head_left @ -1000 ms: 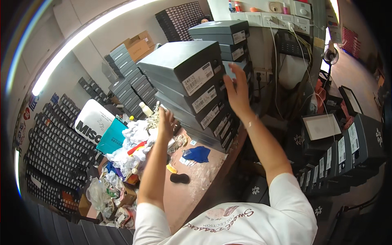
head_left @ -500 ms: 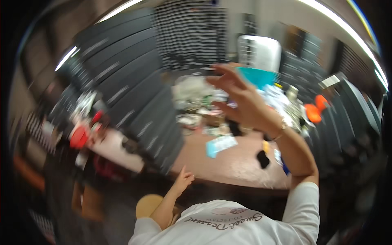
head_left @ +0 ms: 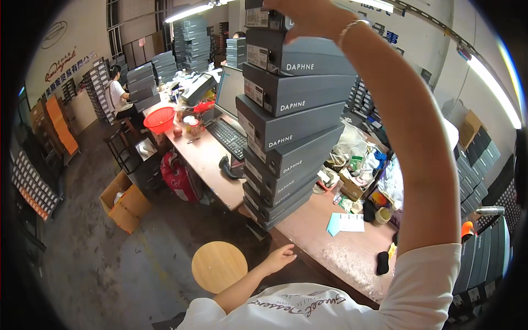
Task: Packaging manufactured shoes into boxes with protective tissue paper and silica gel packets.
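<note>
A tall stack of dark grey shoeboxes (head_left: 297, 126) stands on the pink-brown table (head_left: 352, 258), slightly crooked from box to box. My right hand (head_left: 316, 19) is raised at its top, partly cut off by the upper edge. Thumb and fingers are spread about the end of the top shoebox (head_left: 258, 18); whether they press on it is unclear. My left hand (head_left: 280, 258) hangs low by the table's front edge, holding nothing, its fingers loosely apart. A blue and white paper (head_left: 346, 223) lies on the table right of the stack.
Left of the stack are a keyboard (head_left: 226, 136), a monitor (head_left: 228, 91) and a red basket (head_left: 159, 119). A round wooden stool (head_left: 220, 267) stands near my left arm, a cardboard box (head_left: 124, 201) on the floor. A person (head_left: 118, 96) works at the far left. Clutter (head_left: 357, 170) covers the table's back.
The view has swung left, bringing the shoebox stack to the middle. My right hand has gone from above the table clutter up to the top shoebox. My left hand stays low.
</note>
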Available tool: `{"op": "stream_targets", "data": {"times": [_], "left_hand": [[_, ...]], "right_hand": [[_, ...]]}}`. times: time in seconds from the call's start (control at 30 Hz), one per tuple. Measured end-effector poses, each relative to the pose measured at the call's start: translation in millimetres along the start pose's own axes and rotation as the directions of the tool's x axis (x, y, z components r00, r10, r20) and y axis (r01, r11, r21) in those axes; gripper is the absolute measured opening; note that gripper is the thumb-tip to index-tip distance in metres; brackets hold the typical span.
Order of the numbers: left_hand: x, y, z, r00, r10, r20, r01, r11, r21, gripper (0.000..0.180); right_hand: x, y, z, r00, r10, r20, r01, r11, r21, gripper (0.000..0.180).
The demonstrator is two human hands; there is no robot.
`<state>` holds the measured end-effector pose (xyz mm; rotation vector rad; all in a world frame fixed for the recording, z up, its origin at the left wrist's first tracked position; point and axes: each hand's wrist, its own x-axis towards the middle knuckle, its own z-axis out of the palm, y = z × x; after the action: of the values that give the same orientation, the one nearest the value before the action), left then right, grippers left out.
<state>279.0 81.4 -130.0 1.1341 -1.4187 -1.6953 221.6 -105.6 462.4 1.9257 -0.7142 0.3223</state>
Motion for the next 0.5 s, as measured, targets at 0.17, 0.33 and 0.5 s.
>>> {"op": "stream_targets", "data": {"times": [0.17, 0.33, 0.5], "left_hand": [[33.0, 48.7, 9.6, 0.985, 0.146, 0.097, -0.156, 0.982, 0.106, 0.056], [80.4, 159.0, 29.9, 0.823, 0.56, 0.093, -0.538, 0.821, -0.191, 0.071], [87.9, 232.1, 58.3, 0.904, 0.341, -0.258, -0.413, 0.542, -0.732, 0.093]], "right_hand": [[-65.2, 33.2, 1.0, 0.986, -0.012, -0.164, 0.001, 0.998, -0.065, 0.079], [-216.3, 31.3, -10.3, 0.909, 0.268, -0.32, -0.268, 0.962, 0.046, 0.09], [-376.1, -39.5, -23.3, 0.854, 0.341, -0.393, -0.236, 0.927, 0.291, 0.049]]}}
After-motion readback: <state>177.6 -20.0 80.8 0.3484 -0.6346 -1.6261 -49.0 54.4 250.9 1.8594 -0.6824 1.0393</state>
